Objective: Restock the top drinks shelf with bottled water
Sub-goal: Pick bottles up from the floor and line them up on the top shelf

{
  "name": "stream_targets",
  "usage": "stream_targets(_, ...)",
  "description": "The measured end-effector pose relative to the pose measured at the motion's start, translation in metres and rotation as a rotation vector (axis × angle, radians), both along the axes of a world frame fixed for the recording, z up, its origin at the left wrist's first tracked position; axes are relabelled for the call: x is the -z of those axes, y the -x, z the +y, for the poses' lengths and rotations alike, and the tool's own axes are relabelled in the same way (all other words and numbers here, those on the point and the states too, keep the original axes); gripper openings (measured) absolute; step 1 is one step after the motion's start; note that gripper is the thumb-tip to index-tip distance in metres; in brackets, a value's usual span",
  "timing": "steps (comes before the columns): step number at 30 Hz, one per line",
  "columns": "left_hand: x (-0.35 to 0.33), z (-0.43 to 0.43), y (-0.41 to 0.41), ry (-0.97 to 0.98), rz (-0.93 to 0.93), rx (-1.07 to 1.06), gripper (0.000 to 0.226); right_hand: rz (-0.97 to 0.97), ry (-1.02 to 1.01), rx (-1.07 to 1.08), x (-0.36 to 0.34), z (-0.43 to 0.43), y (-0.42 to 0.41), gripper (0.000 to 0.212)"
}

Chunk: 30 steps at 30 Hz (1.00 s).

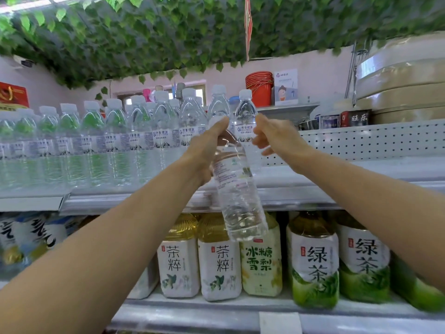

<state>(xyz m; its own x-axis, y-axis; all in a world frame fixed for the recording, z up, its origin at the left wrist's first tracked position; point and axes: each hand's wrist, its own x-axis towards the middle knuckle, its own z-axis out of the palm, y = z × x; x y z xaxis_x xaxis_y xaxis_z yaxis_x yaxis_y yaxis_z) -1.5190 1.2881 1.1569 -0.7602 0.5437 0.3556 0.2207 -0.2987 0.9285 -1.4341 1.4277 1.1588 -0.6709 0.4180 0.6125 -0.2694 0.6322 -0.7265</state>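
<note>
Top shelf [337, 169] stocked left of grips; left grip [207, 150] grasping spare bottle [237, 189]; right grip [277, 136] at end bottle [244, 116], hold unclear; bare shelf rightward.

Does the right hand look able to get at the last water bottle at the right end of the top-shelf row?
Likely yes: the right hand is right beside the end bottle, close by its label, with nothing between them. The left hand grips a tilted bottle lower down, clear of it.
</note>
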Motion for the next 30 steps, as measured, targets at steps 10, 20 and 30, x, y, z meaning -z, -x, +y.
stream_targets(10,-0.054,-0.004,-0.015,-0.216,-0.09,-0.081,0.037,0.03,-0.011,0.024,0.03,-0.048,-0.018,0.067)
stream_targets(20,-0.05,-0.01,-0.035,-0.137,0.072,0.087,0.042,-0.11,0.336,-0.655,0.037,-0.031,-0.026,0.053)
stream_targets(30,-0.091,-0.004,-0.041,0.099,0.601,-0.117,0.041,0.11,0.095,-0.098,0.014,-0.01,-0.015,0.065)
